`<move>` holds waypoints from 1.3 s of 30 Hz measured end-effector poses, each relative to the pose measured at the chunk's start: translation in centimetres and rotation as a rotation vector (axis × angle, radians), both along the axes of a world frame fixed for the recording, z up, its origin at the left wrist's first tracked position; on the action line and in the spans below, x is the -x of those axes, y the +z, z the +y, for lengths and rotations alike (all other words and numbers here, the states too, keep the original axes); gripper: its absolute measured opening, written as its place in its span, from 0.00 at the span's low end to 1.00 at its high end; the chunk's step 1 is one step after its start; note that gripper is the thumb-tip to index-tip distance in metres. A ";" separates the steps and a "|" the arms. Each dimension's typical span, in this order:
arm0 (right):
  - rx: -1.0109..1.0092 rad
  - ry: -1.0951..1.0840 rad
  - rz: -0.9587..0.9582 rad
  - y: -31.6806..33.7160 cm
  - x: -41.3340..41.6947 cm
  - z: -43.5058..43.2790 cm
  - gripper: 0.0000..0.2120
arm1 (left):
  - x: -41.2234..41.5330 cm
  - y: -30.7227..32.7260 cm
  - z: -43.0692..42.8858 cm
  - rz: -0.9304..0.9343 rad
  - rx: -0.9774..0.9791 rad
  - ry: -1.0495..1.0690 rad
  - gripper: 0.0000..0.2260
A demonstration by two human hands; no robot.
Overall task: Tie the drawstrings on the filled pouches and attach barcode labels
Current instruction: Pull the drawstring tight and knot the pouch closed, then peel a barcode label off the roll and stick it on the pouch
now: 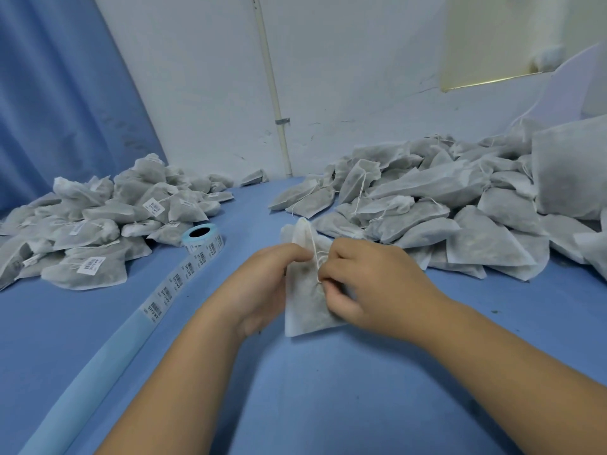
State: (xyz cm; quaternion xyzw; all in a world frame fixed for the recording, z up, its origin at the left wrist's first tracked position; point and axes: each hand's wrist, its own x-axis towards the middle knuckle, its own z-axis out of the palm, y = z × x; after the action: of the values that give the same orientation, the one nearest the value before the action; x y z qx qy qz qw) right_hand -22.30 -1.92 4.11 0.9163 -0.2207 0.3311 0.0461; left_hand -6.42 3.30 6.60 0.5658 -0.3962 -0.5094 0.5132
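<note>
Holds one filled pouch [303, 310] at the front middle of the blue table [295, 395], between both hands; cannot tell whether its bottom edge touches the cloth or hangs just clear. Grips the pouch's left side with the left hand [262, 284], with thumb and fingers curled round the fabric below the neck. Pinches the white drawstring [316, 257] with the right hand [371, 287], with fingertips closed on the string at the front of the pouch. Cannot tell whether a knot is made yet. Points the pouch's gathered neck up and away from the body.

Has a labelled pile [98, 224] of pouches with barcode stickers at the left of the table, and a bigger loose-string pile [427, 208] of pouches at the right, both well apart from the hands. Has a label roll [204, 237] standing just in front of the labelled pile, with its label strip [177, 280] running across the table toward the near left edge. Shows a blue curtain [65, 93] at far left and a white wall [345, 93] with a thin pipe [272, 93] behind.
</note>
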 end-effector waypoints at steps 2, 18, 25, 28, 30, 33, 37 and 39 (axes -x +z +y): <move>-0.066 0.032 -0.069 -0.1 0.1 0.1 0.09 | 0.0 0.2 0.3 0.019 0.028 -0.007 0.18; -0.362 0.307 -0.124 -1.9 -4.5 4.5 0.19 | -5.9 0.8 7.5 -0.299 0.134 0.184 0.18; -0.485 0.320 -0.147 -1.4 -9.0 6.0 0.14 | -11.3 1.4 10.1 -0.378 0.184 0.410 0.24; -0.515 0.315 -0.170 -1.2 -11.6 6.5 0.12 | -13.4 1.4 10.7 -0.373 0.218 0.553 0.24; -0.546 0.289 -0.202 -1.3 -13.4 6.6 0.12 | -14.6 1.4 11.1 -0.415 0.235 0.639 0.23; -0.658 0.196 -0.252 -1.4 -16.2 6.4 0.11 | -16.6 1.4 11.4 -0.615 0.236 0.749 0.18; -0.768 0.076 -0.280 -2.4 -18.8 6.2 0.10 | -18.6 1.7 11.4 -0.954 0.216 0.742 0.14; -0.733 0.058 -0.234 -3.5 -19.2 6.3 0.09 | -19.3 1.6 11.3 -1.204 0.145 0.640 0.11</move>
State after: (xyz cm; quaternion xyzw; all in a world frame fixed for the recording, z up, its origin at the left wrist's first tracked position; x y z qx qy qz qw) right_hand -3.13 4.43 0.57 0.8337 -0.3024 0.3338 -0.3194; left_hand 12.91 14.57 8.19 0.8039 -0.4587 0.0983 0.3655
